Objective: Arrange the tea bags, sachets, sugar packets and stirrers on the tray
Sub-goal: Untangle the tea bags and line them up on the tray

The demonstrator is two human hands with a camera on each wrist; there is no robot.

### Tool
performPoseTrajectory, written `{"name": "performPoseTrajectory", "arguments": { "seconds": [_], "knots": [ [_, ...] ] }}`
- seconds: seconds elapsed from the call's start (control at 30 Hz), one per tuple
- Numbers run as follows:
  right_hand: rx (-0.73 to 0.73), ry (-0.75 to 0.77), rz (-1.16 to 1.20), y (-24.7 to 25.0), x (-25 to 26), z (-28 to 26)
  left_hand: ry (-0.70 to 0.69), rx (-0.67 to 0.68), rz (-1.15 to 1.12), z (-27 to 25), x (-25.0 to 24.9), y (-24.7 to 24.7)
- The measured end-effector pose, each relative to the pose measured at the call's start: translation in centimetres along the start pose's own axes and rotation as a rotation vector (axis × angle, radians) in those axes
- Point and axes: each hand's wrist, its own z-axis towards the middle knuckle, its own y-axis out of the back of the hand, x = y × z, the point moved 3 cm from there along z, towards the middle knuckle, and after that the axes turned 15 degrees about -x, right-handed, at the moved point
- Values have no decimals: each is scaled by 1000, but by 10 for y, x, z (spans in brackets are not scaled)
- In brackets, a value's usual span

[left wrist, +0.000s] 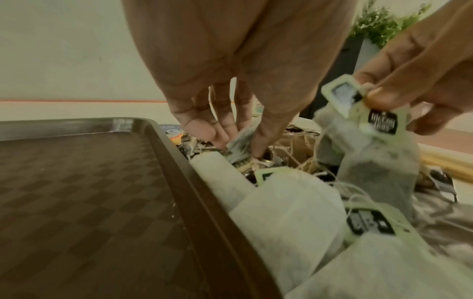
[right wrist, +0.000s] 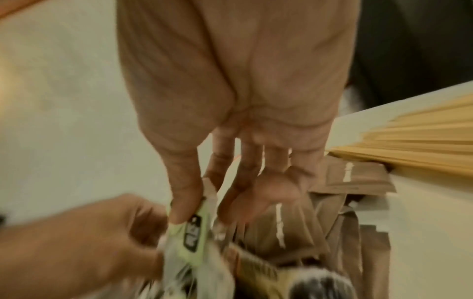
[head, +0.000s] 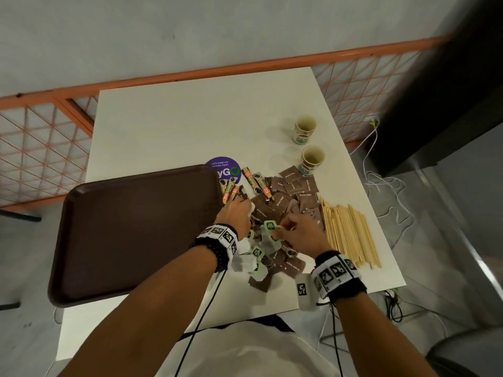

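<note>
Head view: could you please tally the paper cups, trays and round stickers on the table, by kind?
Paper cups: 2
Tray: 1
Purple sticker: 1
Total: 4

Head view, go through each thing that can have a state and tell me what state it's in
Brown plastic tray: bare, nothing on it yet.
Two paper cups: upright, look empty.
Pale wooden stirrers: loose pile on the white table.
Brown sugar packets: scattered heap.
Green-tagged tea bag: lifted, pinched by the right hand.
Left hand: fingers pinching a packet in the pile.
</note>
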Motion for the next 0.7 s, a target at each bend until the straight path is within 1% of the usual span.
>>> {"name": "performPoseTrajectory", "arguments": {
  "seconds": [0.1,0.17,0.2,0.23,0.3,0.33,0.37,0.43,0.47,0.53,0.6,0.7],
  "knots": [
    [63,-229,418,16,-5,-3,182,-72,-195,5,8,14],
    [84,-316,628,22,-8,-5,279,-124,-351,12,17,25],
    [74,-343,702,24,-9,-5,334,-140,-467,15,22,29],
    [51,-364,749,24,-10,-3,421,-128,-633,16,27,32],
    [-18,-367,764,23,-8,0,605,-50,-970,12,31,35],
    [-43,-349,761,23,-4,1,663,-14,-1075,9,33,35],
    [-48,-323,775,22,3,1,689,17,-1129,6,33,36],
    [14,-277,862,21,23,-1,702,80,-1226,1,33,38],
    [61,-250,895,21,36,-3,699,113,-1274,0,31,40],
    [115,-186,879,19,58,-3,660,166,-1341,-3,26,48],
    [92,-132,782,14,73,0,644,205,-1420,-4,20,55],
    [10,-88,658,8,84,5,682,239,-1535,-8,13,65]
  ]
}}
